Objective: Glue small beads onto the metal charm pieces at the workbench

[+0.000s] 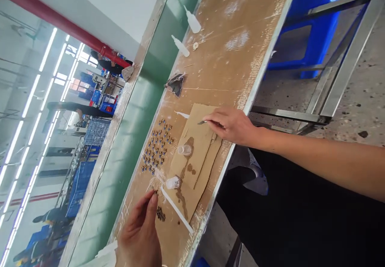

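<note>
My left hand (141, 229) is closed in a pinch, with a tiny dark piece (155, 192) between thumb and forefinger. Beside it on the table lies a small heap of dark pieces (161, 214). My right hand (230, 125) grips a thin tool with a dark pointed tip (201, 122); its handle is hidden in the fingers. That hand is over a piece of cardboard (203, 138) with dark wet-looking stains. Two small clear plastic containers (185, 150) stand on or beside the cardboard. Several small blue and gold pieces (156, 146) are laid out in rows beyond it.
Two white nozzle bottles (193, 23) and a crumpled dark scrap (175, 84) lie along the green ledge (141, 94). A white strip (177, 210) crosses the tabletop near my left hand. A blue plastic stool (313, 38) and metal frame (345, 58) are beyond the table edge.
</note>
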`<action>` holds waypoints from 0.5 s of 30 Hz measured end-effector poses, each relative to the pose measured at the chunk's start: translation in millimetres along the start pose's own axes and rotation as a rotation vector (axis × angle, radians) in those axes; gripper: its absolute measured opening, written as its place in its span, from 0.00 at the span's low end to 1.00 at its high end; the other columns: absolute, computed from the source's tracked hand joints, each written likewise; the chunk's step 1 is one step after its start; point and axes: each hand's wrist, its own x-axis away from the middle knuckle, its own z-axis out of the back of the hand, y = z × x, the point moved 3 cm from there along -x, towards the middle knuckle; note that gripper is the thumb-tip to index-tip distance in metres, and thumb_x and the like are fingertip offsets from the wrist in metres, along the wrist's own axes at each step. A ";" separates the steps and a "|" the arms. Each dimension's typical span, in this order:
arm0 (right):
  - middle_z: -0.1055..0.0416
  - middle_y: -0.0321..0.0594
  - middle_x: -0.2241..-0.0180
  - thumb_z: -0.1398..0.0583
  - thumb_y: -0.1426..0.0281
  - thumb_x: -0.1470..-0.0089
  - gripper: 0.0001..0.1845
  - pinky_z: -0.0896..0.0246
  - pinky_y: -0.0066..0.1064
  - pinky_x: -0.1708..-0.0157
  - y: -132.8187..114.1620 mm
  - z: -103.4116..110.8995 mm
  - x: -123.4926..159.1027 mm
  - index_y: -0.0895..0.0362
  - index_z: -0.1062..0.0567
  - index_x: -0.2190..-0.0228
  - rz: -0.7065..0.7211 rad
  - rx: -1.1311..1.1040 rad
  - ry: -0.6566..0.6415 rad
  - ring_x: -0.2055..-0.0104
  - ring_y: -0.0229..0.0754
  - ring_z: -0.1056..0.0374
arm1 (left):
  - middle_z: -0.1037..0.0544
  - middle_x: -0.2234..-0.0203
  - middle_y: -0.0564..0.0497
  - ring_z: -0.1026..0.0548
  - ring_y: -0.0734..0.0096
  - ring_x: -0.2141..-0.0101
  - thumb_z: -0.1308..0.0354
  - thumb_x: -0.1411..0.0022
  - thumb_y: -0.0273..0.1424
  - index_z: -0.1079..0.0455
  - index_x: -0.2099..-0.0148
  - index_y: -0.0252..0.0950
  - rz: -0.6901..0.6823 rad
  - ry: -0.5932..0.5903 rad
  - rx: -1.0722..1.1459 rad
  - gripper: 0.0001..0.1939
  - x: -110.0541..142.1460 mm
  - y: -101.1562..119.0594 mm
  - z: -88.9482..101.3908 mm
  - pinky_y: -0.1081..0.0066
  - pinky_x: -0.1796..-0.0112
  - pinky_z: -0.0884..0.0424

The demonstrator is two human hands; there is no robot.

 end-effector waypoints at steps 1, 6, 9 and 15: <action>0.31 0.38 0.70 0.51 0.71 0.41 0.14 0.52 0.25 0.74 0.3 0.1 -0.3 0.58 0.26 0.62 -0.008 -0.006 -0.011 0.69 0.34 0.38 | 0.19 0.67 0.53 0.23 0.61 0.61 0.35 0.58 0.42 0.24 0.64 0.41 -0.033 -0.040 -0.024 0.17 -2.0 10.9 -7.4 0.59 0.54 0.28; 0.31 0.39 0.69 0.51 0.72 0.40 0.14 0.57 0.26 0.75 1.0 1.0 -2.2 0.58 0.27 0.62 -0.036 -0.020 -0.071 0.69 0.35 0.39 | 0.20 0.68 0.51 0.23 0.61 0.62 0.37 0.56 0.44 0.24 0.63 0.39 -0.214 -0.162 -0.231 0.19 -18.8 44.6 -38.9 0.59 0.55 0.30; 0.32 0.40 0.70 0.51 0.73 0.41 0.13 0.58 0.28 0.75 1.4 1.5 -4.0 0.60 0.27 0.65 -0.038 -0.017 -0.108 0.70 0.35 0.41 | 0.20 0.68 0.51 0.24 0.59 0.62 0.38 0.55 0.45 0.24 0.64 0.40 -0.288 -0.176 -0.341 0.18 -26.1 58.3 -54.5 0.57 0.54 0.31; 0.33 0.41 0.71 0.50 0.73 0.41 0.11 0.56 0.29 0.73 2.6 0.2 -7.6 0.61 0.29 0.65 -0.033 -0.024 -0.166 0.70 0.36 0.41 | 0.20 0.72 0.51 0.24 0.59 0.65 0.38 0.57 0.44 0.24 0.68 0.39 -0.305 -0.217 -0.460 0.16 -29.5 75.9 -76.4 0.59 0.58 0.31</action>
